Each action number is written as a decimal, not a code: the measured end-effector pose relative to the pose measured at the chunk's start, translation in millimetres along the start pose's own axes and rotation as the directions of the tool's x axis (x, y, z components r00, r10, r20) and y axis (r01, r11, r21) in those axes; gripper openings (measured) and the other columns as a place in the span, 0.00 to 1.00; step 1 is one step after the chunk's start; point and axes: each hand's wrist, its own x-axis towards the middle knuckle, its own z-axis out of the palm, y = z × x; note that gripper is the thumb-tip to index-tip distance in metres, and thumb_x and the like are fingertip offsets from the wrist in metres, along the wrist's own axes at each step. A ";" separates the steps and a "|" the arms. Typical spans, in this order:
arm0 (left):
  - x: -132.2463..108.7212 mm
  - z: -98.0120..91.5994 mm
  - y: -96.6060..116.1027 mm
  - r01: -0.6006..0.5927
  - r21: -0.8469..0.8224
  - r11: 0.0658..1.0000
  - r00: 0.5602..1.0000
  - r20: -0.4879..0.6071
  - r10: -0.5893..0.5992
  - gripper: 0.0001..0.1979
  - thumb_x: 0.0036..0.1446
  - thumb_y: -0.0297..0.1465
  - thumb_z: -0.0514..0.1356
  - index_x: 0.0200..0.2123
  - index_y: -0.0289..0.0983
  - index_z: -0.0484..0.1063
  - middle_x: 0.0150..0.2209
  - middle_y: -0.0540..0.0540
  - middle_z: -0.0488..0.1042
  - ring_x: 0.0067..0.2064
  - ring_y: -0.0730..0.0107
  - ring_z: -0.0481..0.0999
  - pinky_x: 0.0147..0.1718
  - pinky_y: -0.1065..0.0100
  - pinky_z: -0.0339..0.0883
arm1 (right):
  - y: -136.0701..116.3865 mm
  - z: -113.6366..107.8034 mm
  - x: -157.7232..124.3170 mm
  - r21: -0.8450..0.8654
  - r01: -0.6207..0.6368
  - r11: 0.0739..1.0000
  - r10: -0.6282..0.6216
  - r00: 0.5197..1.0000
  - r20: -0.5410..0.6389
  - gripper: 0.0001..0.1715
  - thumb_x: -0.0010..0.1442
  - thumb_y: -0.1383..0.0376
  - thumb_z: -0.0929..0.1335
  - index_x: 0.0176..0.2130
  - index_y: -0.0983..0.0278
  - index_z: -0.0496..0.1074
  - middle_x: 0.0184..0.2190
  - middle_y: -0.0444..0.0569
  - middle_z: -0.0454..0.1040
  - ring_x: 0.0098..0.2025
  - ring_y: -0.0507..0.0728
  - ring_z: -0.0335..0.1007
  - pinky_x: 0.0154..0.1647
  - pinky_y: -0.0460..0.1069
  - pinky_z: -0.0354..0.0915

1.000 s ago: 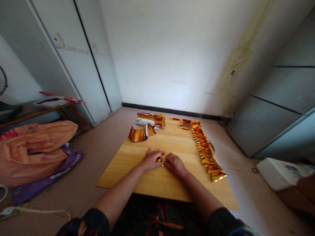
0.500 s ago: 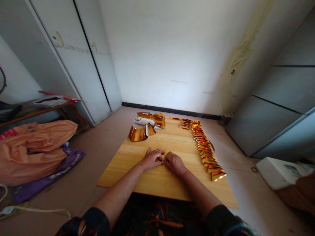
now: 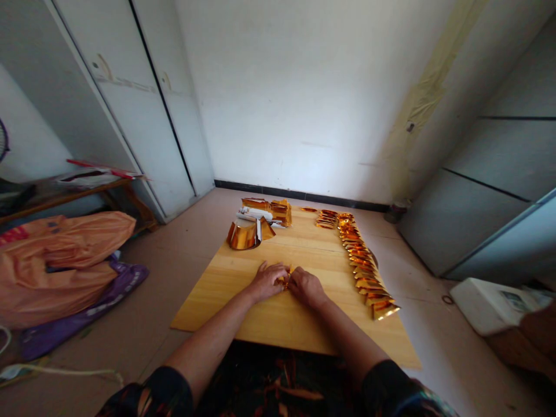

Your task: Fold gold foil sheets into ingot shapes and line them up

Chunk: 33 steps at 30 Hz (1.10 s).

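Observation:
Between my hands is a small piece of gold foil paper, mostly covered by fingers, low over the wooden board. My left hand has its fingers closed on the left side of the piece. On the right side, my right hand pinches it with curled fingers. A long row of folded gold foil pieces runs down the right of the board, with a shorter stack of folded pieces at its far end. Curved gold foil sheets lie at the far left.
The wooden board sits low above the tiled floor. Stacked foil and white paper rolls are at its back edge. Left are orange and purple bags; a white box is at the right, and a wall stands behind.
The foil piece now shows less of its pale inside between my fingers. My right hand has shifted very slightly left, nearer my left hand.

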 end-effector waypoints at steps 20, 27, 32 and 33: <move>-1.7 -9.0 10.0 0.039 0.027 0.999 0.998 0.054 -0.040 0.06 0.54 0.32 0.57 0.33 0.45 0.74 0.59 0.49 0.65 0.63 0.58 0.58 0.59 0.41 0.37 | 21.1 22.8 -3.4 0.384 0.045 0.922 0.041 0.976 -0.212 0.10 0.50 0.77 0.63 0.29 0.63 0.67 0.30 0.45 0.69 0.34 0.51 0.66 0.37 0.44 0.62; 0.4 -4.7 6.6 0.038 0.000 0.999 0.999 0.027 -0.038 0.07 0.54 0.38 0.59 0.34 0.44 0.74 0.58 0.48 0.66 0.62 0.57 0.59 0.60 0.43 0.36 | 15.3 21.6 -4.4 0.367 -0.049 0.929 0.131 0.971 -0.201 0.07 0.52 0.74 0.64 0.28 0.62 0.67 0.29 0.45 0.68 0.32 0.51 0.66 0.34 0.44 0.61; 0.4 -7.5 10.2 0.064 0.005 0.998 0.997 0.046 -0.064 0.04 0.52 0.35 0.60 0.32 0.43 0.74 0.58 0.49 0.66 0.62 0.56 0.58 0.59 0.43 0.37 | 11.9 19.4 -4.9 0.337 -0.080 0.938 0.151 0.971 -0.188 0.05 0.50 0.69 0.69 0.28 0.62 0.67 0.29 0.43 0.67 0.30 0.50 0.64 0.29 0.44 0.59; 0.4 -8.0 10.9 0.068 0.003 0.998 0.996 0.049 -0.068 0.04 0.52 0.35 0.61 0.32 0.43 0.74 0.58 0.49 0.66 0.62 0.56 0.58 0.59 0.43 0.37 | 11.8 19.4 -4.4 0.333 -0.078 0.940 0.148 0.971 -0.189 0.05 0.50 0.69 0.69 0.28 0.62 0.67 0.28 0.43 0.67 0.30 0.50 0.64 0.30 0.44 0.59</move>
